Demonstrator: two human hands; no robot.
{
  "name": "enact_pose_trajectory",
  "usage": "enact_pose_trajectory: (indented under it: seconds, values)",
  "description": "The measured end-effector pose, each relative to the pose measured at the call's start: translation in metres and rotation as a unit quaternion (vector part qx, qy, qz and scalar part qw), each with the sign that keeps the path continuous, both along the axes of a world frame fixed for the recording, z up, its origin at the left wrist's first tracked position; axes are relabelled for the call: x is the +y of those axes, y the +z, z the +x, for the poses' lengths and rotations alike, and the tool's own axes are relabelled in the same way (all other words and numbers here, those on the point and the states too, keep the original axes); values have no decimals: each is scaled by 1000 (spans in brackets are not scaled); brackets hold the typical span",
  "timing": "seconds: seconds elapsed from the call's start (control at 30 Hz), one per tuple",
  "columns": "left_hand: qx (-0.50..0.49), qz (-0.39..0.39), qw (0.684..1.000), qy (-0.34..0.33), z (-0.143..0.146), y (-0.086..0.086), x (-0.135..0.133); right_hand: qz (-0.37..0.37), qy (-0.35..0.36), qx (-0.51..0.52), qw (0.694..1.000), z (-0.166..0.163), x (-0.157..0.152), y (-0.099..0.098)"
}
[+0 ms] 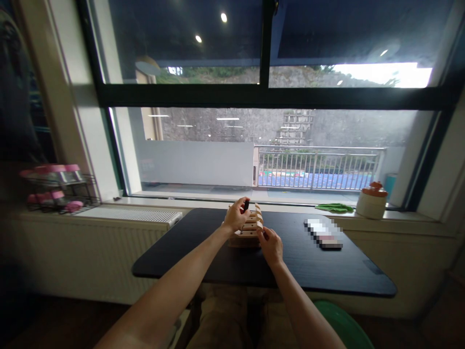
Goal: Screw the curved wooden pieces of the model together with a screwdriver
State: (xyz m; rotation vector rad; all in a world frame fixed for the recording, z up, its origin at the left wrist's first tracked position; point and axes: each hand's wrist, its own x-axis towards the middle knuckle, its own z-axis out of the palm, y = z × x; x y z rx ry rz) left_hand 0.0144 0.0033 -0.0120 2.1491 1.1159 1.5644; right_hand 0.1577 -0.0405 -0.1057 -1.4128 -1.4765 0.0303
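A small light-wood rack (250, 234) with several stepped slats and a curved side strip stands on the dark table (203, 242). My left hand (236, 217) is over the rack's left and upper part, fingers closed round a small black object (246, 205) whose kind I cannot make out. At the rack's right side my right hand (271, 246) is closed, thumb and fingers pinching the lower end of the curved side strip. My left hand hides some of the rack's left side.
A phone-like slab (323, 235), blurred out, lies on the table's right. On the windowsill are a green cloth (334, 208) and a white jar with an orange lid (371, 202). A radiator (109, 252) and a wire rack with pink-lidded containers (58, 186) are at left. A green stool (341, 325) shows below.
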Motion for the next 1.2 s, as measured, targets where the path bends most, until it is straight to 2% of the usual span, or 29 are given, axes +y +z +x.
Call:
enact_pose_trajectory:
  seconds: [0.17, 0.4, 0.67, 0.83, 0.93, 1.2]
  values:
    - [16, 44, 997, 59, -2, 1, 3, 0, -1, 1, 1000, 0, -1, 1]
    - [43, 58, 996, 48, 0, 0, 6, 1, -1, -1, 1000, 0, -1, 1]
    - [0, -40, 999, -12, 1, 1, 4, -2, -3, -2, 1000, 0, 0, -1]
    - [9, 21, 998, 55, 4, -1, 4, -6, -1, -7, 1000, 0, -1, 0]
    - [39, 33, 996, 78, 3, 0, 7, -7, -1, -6, 1000, 1, -1, 0]
    - [33, -19, 999, 16, 1, 6, 4, -14, -2, -2, 1000, 0, -1, 1]
